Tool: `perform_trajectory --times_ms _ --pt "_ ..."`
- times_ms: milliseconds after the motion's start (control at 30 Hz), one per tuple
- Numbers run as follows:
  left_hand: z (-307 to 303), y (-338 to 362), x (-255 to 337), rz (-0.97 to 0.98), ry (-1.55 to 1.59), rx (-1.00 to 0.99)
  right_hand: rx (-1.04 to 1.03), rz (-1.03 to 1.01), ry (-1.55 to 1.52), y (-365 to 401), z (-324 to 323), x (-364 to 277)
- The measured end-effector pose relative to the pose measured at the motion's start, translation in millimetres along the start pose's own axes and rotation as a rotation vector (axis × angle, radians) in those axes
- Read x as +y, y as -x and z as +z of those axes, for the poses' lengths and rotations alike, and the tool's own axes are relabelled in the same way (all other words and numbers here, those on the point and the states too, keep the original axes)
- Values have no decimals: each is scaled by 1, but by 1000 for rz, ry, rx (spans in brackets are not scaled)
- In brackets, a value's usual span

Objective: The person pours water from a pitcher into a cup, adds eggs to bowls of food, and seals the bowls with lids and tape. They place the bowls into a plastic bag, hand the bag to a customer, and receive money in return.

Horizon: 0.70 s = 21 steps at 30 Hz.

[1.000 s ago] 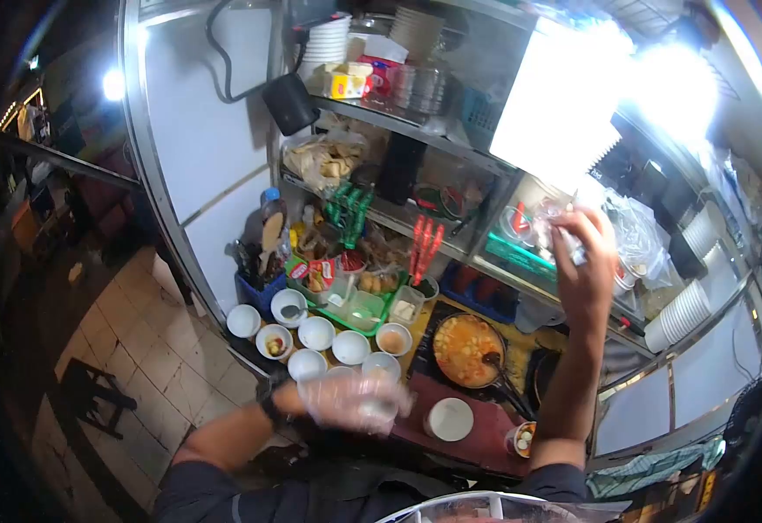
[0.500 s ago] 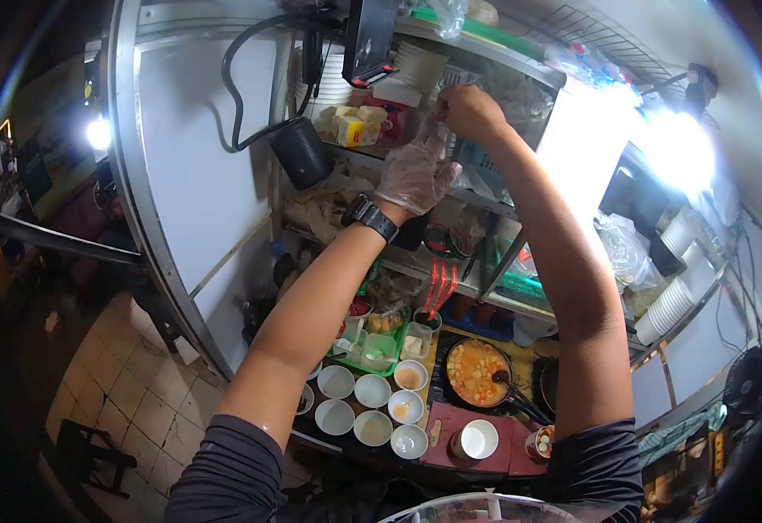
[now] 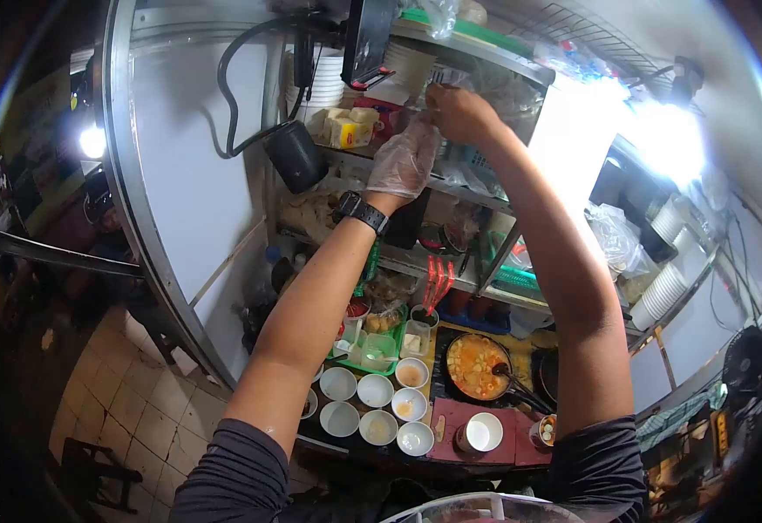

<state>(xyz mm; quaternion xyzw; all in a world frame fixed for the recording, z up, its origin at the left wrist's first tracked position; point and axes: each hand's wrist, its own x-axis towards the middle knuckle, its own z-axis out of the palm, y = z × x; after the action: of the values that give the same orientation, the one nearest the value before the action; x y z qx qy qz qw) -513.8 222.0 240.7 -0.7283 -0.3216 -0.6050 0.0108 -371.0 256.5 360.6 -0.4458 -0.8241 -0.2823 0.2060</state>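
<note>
Clear plastic glove [image 3: 398, 170], one: worn on the left hand [image 3: 411, 150], raised before the shelving; its film is creased, and its upper end is partly hidden by the other hand. Left grip: fingers pointing upward, tips covered; how far open, and whether anything is held, cannot be told.

Right hand [image 3: 461, 115], bare: at the upper end of the glove, fingers bent inward. Right grip: contact with the film too small to tell, as is how tightly it closes.

Black watch [image 3: 362, 213], one: left wrist, just below the glove.

Behind the hands: yellow packet [image 3: 351, 132] with pale blocks, near a stack of white bowls [image 3: 325, 78]; red package [image 3: 384, 115], partly covered. Black cylinder [image 3: 295, 155], left of these. Black device [image 3: 369, 39], cut off by the top edge.

Below, on the tabletop [image 3: 352, 446]: small white bowls [image 3: 375, 390], in rows (those at the left partly behind the forearm); green tray [image 3: 365, 368] of containers; pan [image 3: 479, 366] of orange-red food, with a dark ladle [image 3: 500, 370]; white cup [image 3: 483, 431], on a red board [image 3: 447, 418].

Far right: lamp [image 3: 673, 139], its glare washing out the nearby surfaces. Far left: a person [image 3: 102, 205], dim and partly hidden by the frame.
</note>
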Motion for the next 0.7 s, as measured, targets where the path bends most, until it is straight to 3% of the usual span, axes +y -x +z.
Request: perform_trajectory --times_ms 200,267,300,367,400,467,500,533,567,633,700 --pt "13 3 -11 103 -220 53 21 31 148 0 -6 -19" --pt "2 1 1 -22 -247 -141 36 67 160 6 -13 -27" --pt "4 1 -7 -23 -246 -144 117 90 90 11 -17 -30" --pt "11 1 -34 315 -445 -29 248 82 -68 36 -34 -43" --pt "5 5 -23 314 -441 -30 300 52 -155 57 -43 -52" --pt "-23 18 28 -289 1127 155 389 -13 -335 116 -52 -80" --pt "-35 38 57 -75 1081 128 473 -106 -319 149 -50 -92" --pt "-36 61 71 13 1751 -33 533 -189 -367 179 -39 -101" --pt "-53 81 97 -156 1739 -192 455 -276 -336 214 -33 -106" --pt "-59 132 128 -263 1315 -265 403 -365 -388 275 -30 -120" --pt "-43 185 125 -77 827 -332 166 -162 -1206 330 -35 -128"
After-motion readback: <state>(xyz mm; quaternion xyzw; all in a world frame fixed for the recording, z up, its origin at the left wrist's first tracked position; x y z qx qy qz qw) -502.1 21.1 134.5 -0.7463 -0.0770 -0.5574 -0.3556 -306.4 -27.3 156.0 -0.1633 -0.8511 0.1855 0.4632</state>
